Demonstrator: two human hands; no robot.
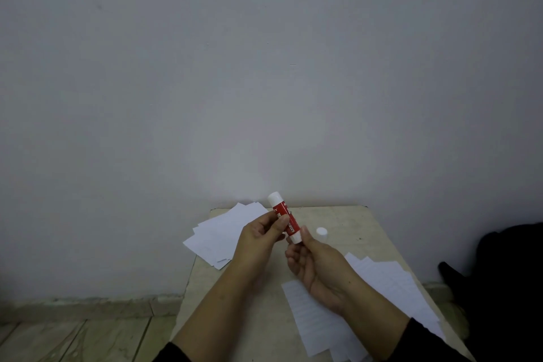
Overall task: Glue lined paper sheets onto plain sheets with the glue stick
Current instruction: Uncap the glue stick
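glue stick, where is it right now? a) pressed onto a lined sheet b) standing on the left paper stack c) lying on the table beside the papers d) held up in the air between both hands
d: the glue stick is off the table, with the left hand gripping its red body and the fingers of the right hand at its lower end.

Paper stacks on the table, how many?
2. One stack at the table's far left edge; one stack fanned at near right, partly hidden under the right forearm. Sheets per stack uncountable.
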